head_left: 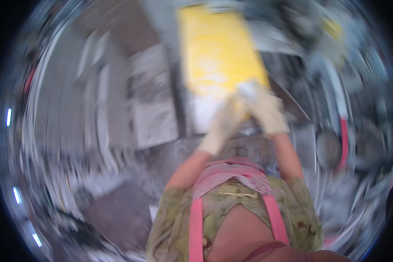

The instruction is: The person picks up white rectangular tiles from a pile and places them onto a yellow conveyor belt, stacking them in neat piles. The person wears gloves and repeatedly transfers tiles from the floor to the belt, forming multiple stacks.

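Note:
Both my hands wear cream gloves and are close together over the near end of a long yellow panel [218, 48]. The panel's near left part is whitish. My left hand [227, 120] is at its near edge, with the fingers smeared by motion. Beside it, my right hand [266, 107] is curled by a small whitish thing [247, 91] at its fingertips, too blurred to name. Whether either hand presses on the panel cannot be made out.
Left of the yellow panel lies a grey-white slab [153, 98], with long grey boards [65, 91] farther left. On the right are a round grey thing [329, 148] and a red-and-white bar [344, 139]. A dark flat sheet [118, 214] lies at the lower left.

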The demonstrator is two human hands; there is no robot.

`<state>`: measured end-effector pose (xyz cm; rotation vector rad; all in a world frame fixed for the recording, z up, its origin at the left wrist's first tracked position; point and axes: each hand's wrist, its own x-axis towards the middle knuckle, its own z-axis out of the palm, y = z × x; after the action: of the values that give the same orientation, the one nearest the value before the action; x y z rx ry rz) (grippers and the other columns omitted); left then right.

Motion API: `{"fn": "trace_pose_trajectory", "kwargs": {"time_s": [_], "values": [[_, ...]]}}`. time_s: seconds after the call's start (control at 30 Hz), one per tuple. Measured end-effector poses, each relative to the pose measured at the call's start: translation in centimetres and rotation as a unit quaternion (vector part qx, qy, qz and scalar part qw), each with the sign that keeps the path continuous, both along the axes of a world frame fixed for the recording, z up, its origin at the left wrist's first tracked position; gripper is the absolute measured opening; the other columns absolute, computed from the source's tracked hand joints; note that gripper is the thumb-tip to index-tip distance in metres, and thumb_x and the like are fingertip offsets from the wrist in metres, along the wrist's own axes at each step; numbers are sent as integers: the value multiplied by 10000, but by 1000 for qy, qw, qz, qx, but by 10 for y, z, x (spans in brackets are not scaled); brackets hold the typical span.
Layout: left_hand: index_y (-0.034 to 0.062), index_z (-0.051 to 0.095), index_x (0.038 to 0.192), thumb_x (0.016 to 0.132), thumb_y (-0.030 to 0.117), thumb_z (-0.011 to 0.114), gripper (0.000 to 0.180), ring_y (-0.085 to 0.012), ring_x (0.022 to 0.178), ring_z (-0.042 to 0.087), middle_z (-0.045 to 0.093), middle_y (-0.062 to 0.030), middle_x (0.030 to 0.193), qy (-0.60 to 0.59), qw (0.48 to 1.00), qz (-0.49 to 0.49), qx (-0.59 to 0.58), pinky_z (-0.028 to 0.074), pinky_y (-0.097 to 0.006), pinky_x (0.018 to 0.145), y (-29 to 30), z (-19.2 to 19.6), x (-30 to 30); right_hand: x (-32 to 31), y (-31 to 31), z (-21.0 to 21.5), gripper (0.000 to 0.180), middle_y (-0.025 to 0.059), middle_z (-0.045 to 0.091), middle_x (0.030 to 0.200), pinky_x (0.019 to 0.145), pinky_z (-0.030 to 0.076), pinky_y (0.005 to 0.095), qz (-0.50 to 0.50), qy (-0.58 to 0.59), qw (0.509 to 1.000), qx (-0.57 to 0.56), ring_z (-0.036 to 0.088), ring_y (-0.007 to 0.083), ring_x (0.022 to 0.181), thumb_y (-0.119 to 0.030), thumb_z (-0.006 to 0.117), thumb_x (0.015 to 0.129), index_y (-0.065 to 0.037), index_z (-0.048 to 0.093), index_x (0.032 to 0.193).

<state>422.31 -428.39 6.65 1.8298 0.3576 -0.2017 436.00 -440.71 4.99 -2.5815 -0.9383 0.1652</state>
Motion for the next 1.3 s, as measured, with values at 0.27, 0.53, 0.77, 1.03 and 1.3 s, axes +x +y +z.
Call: {"fn": "trace_pose_trajectory", "kwargs": {"time_s": [0.27, 0.53, 0.77, 1.03, 1.3], "values": [[-50, 450, 1350, 1050, 227, 606, 437, -251, 1152, 623, 596, -183, 1299, -84, 903, 392, -155, 541, -381, 963, -39, -31, 77, 23, -17, -3, 628, 187, 642, 1257, 845, 565, 469, 95, 191, 971, 112, 663, 391, 1132, -240, 731, 865, -40, 421, 1373], [-74, 240, 1552, 904, 222, 794, 902, -294, 1310, 535, 465, -249, 1491, -120, 901, 414, -45, 450, -412, 1103, -76, -37, 84, 19, -40, -53, 812, 216, 557, 1464, 1051, 492, 395, 151, 315, 865, 360, 610, 311, 1280, -242, 738, 897, -66, 332, 1578], [-55, 386, 1428, 871, 108, 764, 692, -280, 1198, 598, 569, -224, 1350, -151, 866, 475, 43, 533, -392, 1006, -67, -63, 99, 101, -170, -69, 457, 142, 640, 1397, 1115, 447, 378, 53, 126, 902, 410, 591, 264, 1312, -155, 641, 943, -57, 611, 1388], [-100, 244, 1551, 882, 173, 750, 882, -363, 1381, 494, 449, -313, 1502, -79, 891, 425, 141, 382, -403, 1164, -61, -64, 121, 229, -445, -63, 499, 196, 607, 1402, 1135, 425, 391, -282, -74, 938, 188, 564, 337, 1315, -102, 594, 905, -63, 587, 1402], [-143, 316, 1506, 877, 319, 691, 867, -381, 1387, 491, 488, -304, 1486, 70, 853, 451, 253, 367, -396, 1160, -68, -49, 141, 297, -490, -78, 798, 167, 434, 1580, 1247, 270, 457, -129, -161, 970, -127, 358, 284, 1497, -161, 747, 818, -60, 414, 1537]]}}
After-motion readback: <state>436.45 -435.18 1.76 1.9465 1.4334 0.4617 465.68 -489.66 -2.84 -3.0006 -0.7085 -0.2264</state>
